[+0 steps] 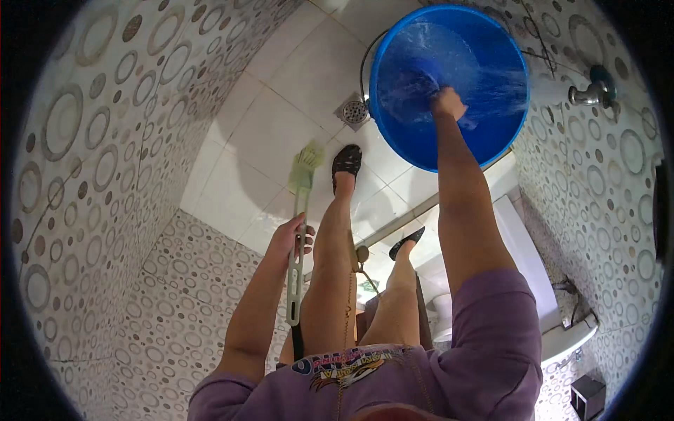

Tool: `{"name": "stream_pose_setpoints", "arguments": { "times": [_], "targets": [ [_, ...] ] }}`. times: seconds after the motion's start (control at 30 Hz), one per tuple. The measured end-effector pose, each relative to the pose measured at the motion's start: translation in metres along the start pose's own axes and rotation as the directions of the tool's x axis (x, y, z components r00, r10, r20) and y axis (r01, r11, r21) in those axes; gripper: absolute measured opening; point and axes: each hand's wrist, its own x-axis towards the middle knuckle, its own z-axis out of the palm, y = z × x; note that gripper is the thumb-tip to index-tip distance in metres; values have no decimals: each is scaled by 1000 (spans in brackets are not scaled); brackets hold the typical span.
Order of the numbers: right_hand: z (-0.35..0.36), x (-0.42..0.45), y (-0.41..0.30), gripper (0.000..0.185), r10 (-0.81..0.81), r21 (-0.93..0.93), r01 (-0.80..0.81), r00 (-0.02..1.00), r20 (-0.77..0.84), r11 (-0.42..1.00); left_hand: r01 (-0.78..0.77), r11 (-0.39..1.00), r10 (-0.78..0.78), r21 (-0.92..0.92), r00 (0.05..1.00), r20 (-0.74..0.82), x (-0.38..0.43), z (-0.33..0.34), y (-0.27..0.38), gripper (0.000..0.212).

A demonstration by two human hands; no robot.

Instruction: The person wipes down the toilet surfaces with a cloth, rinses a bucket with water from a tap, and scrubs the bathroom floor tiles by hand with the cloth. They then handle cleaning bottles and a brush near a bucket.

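Observation:
My left hand (293, 236) is wrapped around the long pale handle of a scrub brush (303, 173). The brush's head has greenish bristles and points away from me, above the tiled floor. A round blue plastic bucket (492, 142) stands ahead of me to the right, with water in it. Inside its rim, my right hand (449, 103) is closed at the edge of a blue object (421, 72). Splashing water blurs that object, so its exact kind is unclear. Water sprays from a metal wall tap (592, 94) into the bucket.
A round floor drain (355, 111) lies left of the bucket, near its wire handle (362, 68). White floor tiles (253, 152) look wet in places. A raised sill (400, 223) runs between my feet. Behind it on the right are a white toilet tank (526, 263) and circle-patterned walls (605, 200).

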Motion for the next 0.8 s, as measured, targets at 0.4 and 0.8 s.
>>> {"name": "stream_pose_setpoints", "arguments": {
  "times": [0.4,0.8],
  "targets": [
    [-89,-178,53,24,-224,990,-108,966,126,89,68,990,-102,122,948,302,19,70,-17,29],
    [-91,-325,-39,64,-276,805,-149,961,-19,-575,-154,975,187,-160,957,220,78,94,-32,40]
  ]
}}
